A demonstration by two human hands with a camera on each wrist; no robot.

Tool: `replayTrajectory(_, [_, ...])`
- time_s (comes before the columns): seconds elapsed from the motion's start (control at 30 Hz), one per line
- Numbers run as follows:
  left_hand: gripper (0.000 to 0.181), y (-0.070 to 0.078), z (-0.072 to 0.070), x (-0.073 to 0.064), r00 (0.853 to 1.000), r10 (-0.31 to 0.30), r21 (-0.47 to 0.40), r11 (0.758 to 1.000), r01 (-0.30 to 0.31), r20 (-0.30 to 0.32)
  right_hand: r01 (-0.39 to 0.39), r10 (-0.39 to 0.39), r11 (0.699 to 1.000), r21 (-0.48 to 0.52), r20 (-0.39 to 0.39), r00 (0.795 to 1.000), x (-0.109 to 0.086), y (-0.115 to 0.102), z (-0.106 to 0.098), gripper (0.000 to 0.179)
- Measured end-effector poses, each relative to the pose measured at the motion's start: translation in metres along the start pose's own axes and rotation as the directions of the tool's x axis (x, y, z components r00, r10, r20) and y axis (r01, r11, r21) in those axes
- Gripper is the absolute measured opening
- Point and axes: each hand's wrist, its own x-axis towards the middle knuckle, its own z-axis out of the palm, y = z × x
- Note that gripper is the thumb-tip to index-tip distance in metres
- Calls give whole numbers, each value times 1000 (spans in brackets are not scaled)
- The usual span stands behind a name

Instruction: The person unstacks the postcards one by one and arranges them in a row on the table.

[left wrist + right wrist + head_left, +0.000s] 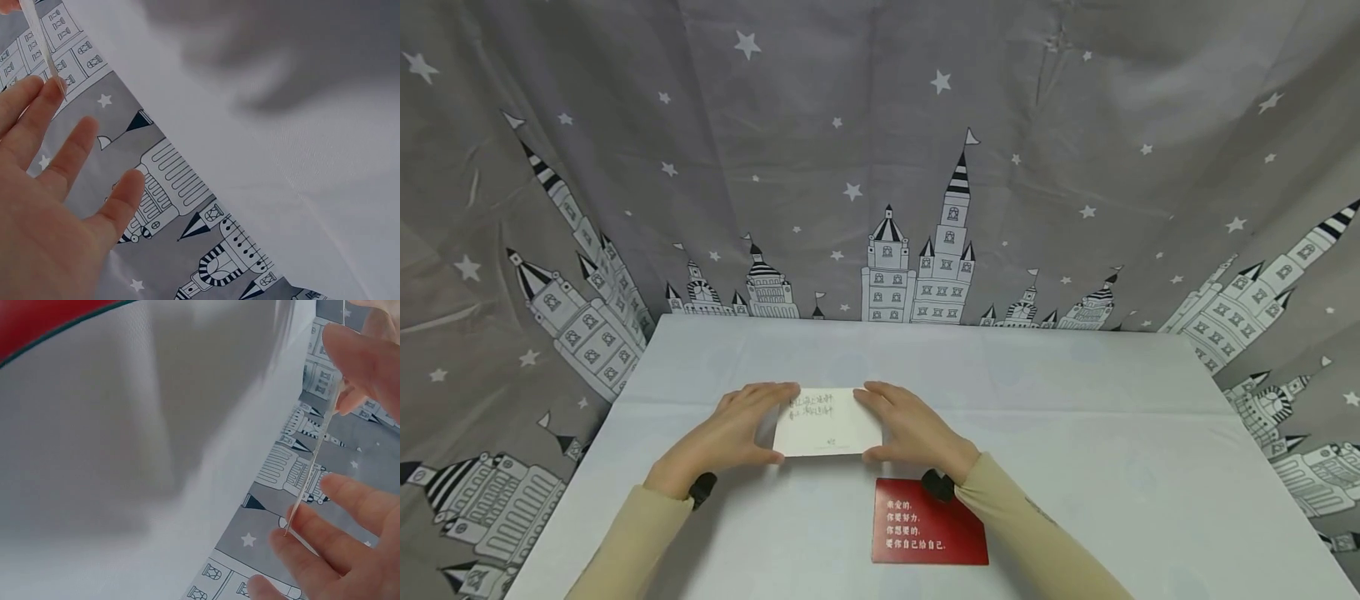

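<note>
A cream-white card (827, 429) with lines of handwriting on its face is held up over the table by both hands. My left hand (726, 429) grips its left side, fingers at the top corner and thumb at the bottom one. On the opposite side my right hand (921, 425) holds it the same way. Both wrist views show the card edge-on: a thin strip of card (42, 40) at the left hand (56, 187), and a slim card edge (315, 450) running between thumb and fingers of the right hand (350, 550).
A red card (917, 533) with white printed characters lies on the white table (1075, 467), partly under the right wrist's black camera (937, 485). A grey curtain (820, 158) printed with castles and stars stands behind the table and along both sides.
</note>
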Motion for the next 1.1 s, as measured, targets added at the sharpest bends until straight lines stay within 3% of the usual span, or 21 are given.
replayTrajectory(1.1, [90, -30, 0, 16, 996, -78, -16, 997, 79, 48, -56, 55, 998, 16, 66, 996, 39, 11, 18, 89])
